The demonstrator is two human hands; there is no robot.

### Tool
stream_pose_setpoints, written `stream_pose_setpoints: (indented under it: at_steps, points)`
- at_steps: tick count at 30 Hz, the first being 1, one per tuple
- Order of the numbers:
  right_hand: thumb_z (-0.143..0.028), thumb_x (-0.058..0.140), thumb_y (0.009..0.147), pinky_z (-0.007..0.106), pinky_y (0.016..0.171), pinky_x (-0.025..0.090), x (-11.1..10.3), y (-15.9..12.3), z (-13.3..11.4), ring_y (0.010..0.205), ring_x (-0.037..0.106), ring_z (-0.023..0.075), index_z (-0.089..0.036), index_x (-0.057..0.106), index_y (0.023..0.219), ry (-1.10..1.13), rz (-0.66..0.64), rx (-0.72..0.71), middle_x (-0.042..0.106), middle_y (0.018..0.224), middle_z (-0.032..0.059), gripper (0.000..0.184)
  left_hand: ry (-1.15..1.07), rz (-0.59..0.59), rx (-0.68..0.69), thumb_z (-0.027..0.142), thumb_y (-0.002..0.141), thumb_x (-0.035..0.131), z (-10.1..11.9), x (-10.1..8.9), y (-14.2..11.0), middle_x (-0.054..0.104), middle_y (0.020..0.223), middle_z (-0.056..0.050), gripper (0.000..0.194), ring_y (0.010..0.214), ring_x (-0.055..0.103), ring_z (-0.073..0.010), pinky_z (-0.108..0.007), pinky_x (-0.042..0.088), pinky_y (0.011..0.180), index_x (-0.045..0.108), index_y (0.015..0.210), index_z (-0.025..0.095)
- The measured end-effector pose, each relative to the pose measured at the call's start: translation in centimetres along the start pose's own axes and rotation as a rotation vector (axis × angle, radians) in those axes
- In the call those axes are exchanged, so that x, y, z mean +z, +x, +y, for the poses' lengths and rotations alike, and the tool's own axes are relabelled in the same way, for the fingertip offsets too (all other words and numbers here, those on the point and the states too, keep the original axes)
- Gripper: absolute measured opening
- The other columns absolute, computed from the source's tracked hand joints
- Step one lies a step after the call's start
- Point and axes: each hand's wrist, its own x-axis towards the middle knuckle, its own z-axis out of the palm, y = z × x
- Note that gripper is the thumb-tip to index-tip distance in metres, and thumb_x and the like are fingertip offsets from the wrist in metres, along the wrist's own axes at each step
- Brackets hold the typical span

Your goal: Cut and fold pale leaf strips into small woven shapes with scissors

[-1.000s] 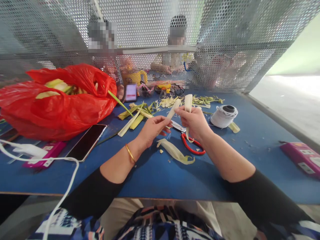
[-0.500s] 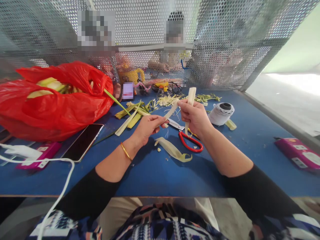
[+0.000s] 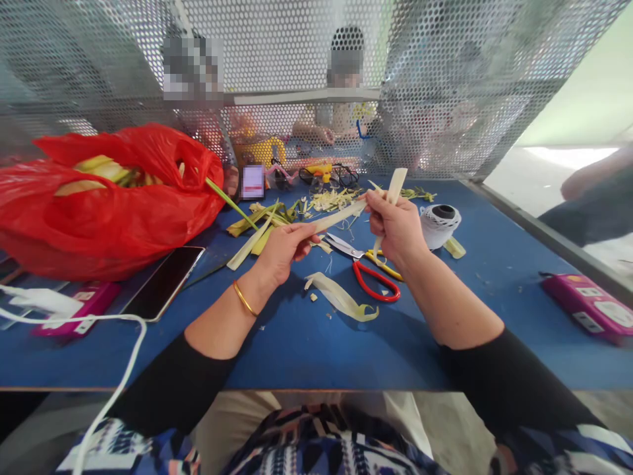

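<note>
Above the blue table [image 3: 297,343], both my hands hold pale palm-leaf strips. My left hand [image 3: 281,247] pinches one end of a strip [image 3: 339,216] that runs up and right to my right hand [image 3: 395,224]. My right hand is closed round a second strip [image 3: 395,185] that sticks up past its fingers and hangs below the palm. Red-handled scissors [image 3: 373,280] lie on the table just under my right wrist. A curled pale leaf piece [image 3: 341,300] lies between my forearms.
A red plastic bag [image 3: 109,198] full of leaves sits at the left, with a phone [image 3: 165,280], a pink device [image 3: 86,303] and a white cable [image 3: 119,356] near it. A thread spool [image 3: 440,224] and another pink device [image 3: 583,310] are at the right. Other people sit behind the mesh screen [image 3: 445,86].
My hands have drawn apart, stretching the strip out between them. My right hand has lifted slightly and moved right. A person's arm has appeared at the right edge.
</note>
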Motion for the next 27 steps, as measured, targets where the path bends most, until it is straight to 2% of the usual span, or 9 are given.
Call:
stream_pose_setpoints:
  at_steps: [7, 12, 15, 20, 27]
  points:
    - [-0.034, 0.077, 0.068, 0.023, 0.036, 0.014, -0.2, 0.1, 0.2, 0.038, 0.028, 0.0025, -0.018, 0.064, 0.070, -0.024, 0.003, -0.024, 0.051, 0.058, -0.0057, 0.020, -0.240, 0.146, -0.116, 0.017, 0.072, 0.065, 0.5, 0.2, 0.2, 0.066, 0.058, -0.003, 0.006, 0.042, 0.049, -0.0062, -0.017, 0.029, 0.038, 0.066, 0.067, 0.013]
    - [-0.027, 0.075, 0.064, 0.022, 0.036, 0.015, -0.3, 0.0, -0.2, 0.038, 0.028, 0.0022, -0.019, 0.062, 0.070, 0.029, -0.004, 0.001, 0.045, 0.057, -0.0075, 0.017, -0.216, 0.228, -0.043, 0.015, 0.073, 0.066, 0.6, 0.0, 0.2, 0.065, 0.056, -0.001, 0.005, 0.041, 0.051, -0.0060, -0.017, 0.031, 0.038, 0.066, 0.069, 0.013]
    - [-0.027, 0.074, 0.061, 0.022, 0.036, 0.015, -0.2, -0.1, -0.6, 0.038, 0.027, 0.0018, -0.019, 0.063, 0.070, 0.072, -0.043, -0.003, 0.045, 0.057, -0.0076, 0.017, -0.164, 0.243, -0.008, 0.017, 0.075, 0.065, 0.7, -0.1, 0.2, 0.062, 0.052, 0.000, 0.008, 0.037, 0.050, -0.0066, -0.018, 0.030, 0.037, 0.065, 0.067, 0.013]
    - [-0.028, 0.072, 0.062, 0.022, 0.036, 0.016, -0.1, -0.3, -1.0, 0.039, 0.027, 0.0025, -0.020, 0.063, 0.069, 0.028, -0.144, -0.060, 0.043, 0.056, -0.0072, 0.014, -0.220, 0.264, -0.074, 0.017, 0.077, 0.063, 1.0, -0.5, 0.4, 0.063, 0.053, 0.000, 0.011, 0.038, 0.050, -0.0068, -0.018, 0.033, 0.038, 0.063, 0.067, 0.014]
    - [-0.022, 0.066, 0.063, 0.022, 0.036, 0.015, -0.4, -0.3, -1.1, 0.038, 0.032, 0.0036, -0.019, 0.066, 0.069, -0.034, -0.138, -0.155, 0.050, 0.056, -0.0044, 0.007, -0.298, 0.193, -0.116, 0.009, 0.078, 0.062, 1.3, -1.0, 0.5, 0.068, 0.061, -0.001, 0.007, 0.043, 0.056, -0.0060, -0.016, 0.038, 0.040, 0.068, 0.075, 0.012]
